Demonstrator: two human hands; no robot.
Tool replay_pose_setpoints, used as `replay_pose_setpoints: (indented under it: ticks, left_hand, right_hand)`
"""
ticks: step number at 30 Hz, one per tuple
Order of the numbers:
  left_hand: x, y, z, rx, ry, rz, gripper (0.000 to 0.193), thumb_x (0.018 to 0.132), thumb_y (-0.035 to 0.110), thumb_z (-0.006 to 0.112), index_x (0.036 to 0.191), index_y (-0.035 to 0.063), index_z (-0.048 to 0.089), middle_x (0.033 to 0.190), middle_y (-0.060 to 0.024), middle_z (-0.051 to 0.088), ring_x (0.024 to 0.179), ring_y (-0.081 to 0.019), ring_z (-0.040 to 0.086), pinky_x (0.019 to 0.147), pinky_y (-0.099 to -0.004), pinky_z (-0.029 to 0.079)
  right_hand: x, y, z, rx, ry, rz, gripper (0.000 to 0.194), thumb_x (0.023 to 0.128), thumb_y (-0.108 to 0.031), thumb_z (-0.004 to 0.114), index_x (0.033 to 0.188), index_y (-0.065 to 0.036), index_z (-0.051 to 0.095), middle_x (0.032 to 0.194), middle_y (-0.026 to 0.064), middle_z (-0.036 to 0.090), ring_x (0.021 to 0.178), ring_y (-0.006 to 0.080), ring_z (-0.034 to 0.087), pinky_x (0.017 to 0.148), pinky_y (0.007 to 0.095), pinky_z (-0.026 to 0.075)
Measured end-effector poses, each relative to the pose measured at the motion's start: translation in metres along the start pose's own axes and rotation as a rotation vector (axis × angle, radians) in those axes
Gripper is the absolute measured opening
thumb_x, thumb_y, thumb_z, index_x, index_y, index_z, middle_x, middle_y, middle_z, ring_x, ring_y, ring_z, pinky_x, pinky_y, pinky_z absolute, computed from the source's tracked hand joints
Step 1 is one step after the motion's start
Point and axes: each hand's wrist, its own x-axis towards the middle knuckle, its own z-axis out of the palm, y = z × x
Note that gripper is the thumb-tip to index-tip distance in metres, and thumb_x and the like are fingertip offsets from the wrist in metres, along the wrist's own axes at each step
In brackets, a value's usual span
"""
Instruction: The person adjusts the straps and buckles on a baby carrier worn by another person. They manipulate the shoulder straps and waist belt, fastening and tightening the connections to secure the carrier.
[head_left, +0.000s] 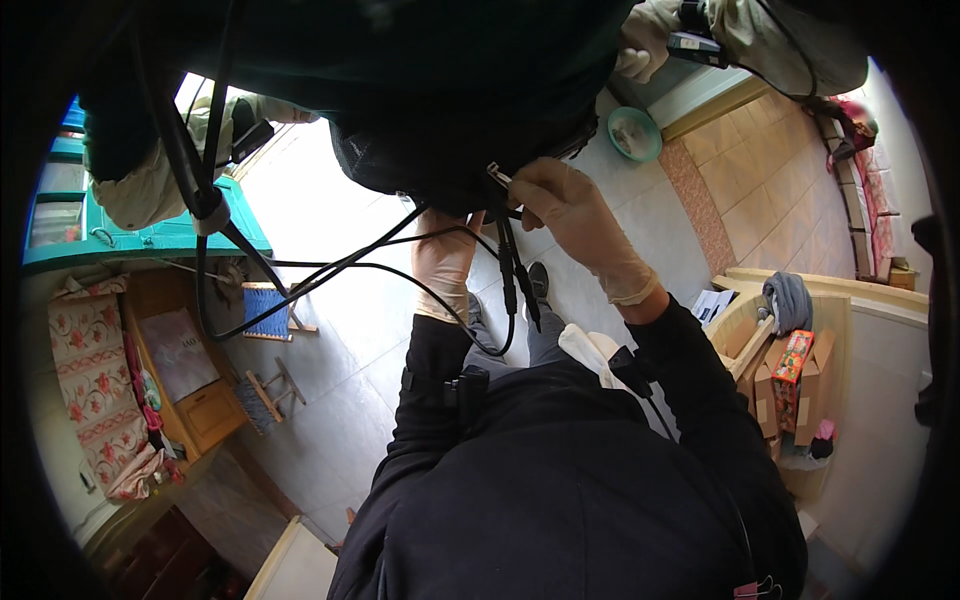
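Both my hands wear thin pale gloves and are at the lower edge of a black bag (450, 161) on a person in dark clothing in front of me. My right hand (570, 214) pinches a small silvery piece (498, 177) against the bag; whether it is a plug or a zip pull is unclear. My left hand (442, 259) reaches under the bag, with its fingertips hidden. Black cables (390, 264) loop in front of and beside my left wrist. Thicker cable ends (510, 281) hang between my hands.
The other person's gloved hands (637, 56) are on both sides, with wrist-worn devices (696, 49). A turquoise cabinet (180, 217) and small folding stools (266, 311) stand left. A green basin (634, 135) sits on the tiled floor. Cardboard boxes (816, 390) fill a wooden unit at right.
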Motion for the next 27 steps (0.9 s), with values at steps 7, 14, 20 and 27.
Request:
replay_pose_setpoints:
  ticks: [7, 14, 20, 27]
  left_hand:
    - [0.001, 0.005, -0.02, -0.039, 0.018, -0.019, 0.035, 0.103, 0.024, 0.042, 0.126, 0.0025, 0.058, 0.133, -0.0162, 0.059, 0.124, -0.0328, 0.053, 0.108, -0.0521, 0.039]
    - [0.0, 0.007, -0.03, 0.028, 0.166, 0.027, 0.035, 0.103, 0.027, 0.044, 0.124, 0.0037, 0.059, 0.127, -0.0144, 0.062, 0.118, -0.0309, 0.057, 0.101, -0.0476, 0.045]
    - [0.004, 0.011, -0.033, 0.067, 0.219, 0.046, 0.035, 0.103, 0.029, 0.047, 0.126, 0.0057, 0.059, 0.126, -0.0123, 0.062, 0.114, -0.0285, 0.058, 0.096, -0.0455, 0.048]
    - [0.011, 0.007, -0.029, 0.052, 0.278, 0.061, 0.034, 0.103, 0.029, 0.046, 0.128, 0.0101, 0.058, 0.125, -0.0088, 0.063, 0.114, -0.0267, 0.059, 0.095, -0.0463, 0.047]
  right_hand:
    - [0.016, -0.001, -0.001, 0.134, -0.117, 0.168, 0.022, 0.097, -0.021, 0.057, 0.087, -0.003, 0.063, 0.075, 0.0019, 0.059, 0.06, 0.0089, 0.05, 0.057, 0.0234, 0.039]
    - [0.029, 0.027, -0.006, 0.571, -0.313, 0.375, 0.023, 0.096, -0.023, 0.057, 0.08, -0.007, 0.059, 0.071, 0.0032, 0.056, 0.053, 0.0088, 0.044, 0.052, 0.0223, 0.034]
    - [0.034, 0.047, -0.014, 0.749, -0.257, 0.403, 0.019, 0.097, -0.022, 0.054, 0.085, -0.008, 0.056, 0.071, 0.004, 0.055, 0.052, 0.0078, 0.04, 0.05, 0.0195, 0.033]
    - [0.051, 0.047, -0.014, 0.47, -0.052, 0.366, 0.027, 0.098, -0.027, 0.055, 0.086, -0.005, 0.064, 0.075, 0.0053, 0.062, 0.056, 0.0104, 0.051, 0.052, 0.0229, 0.04]
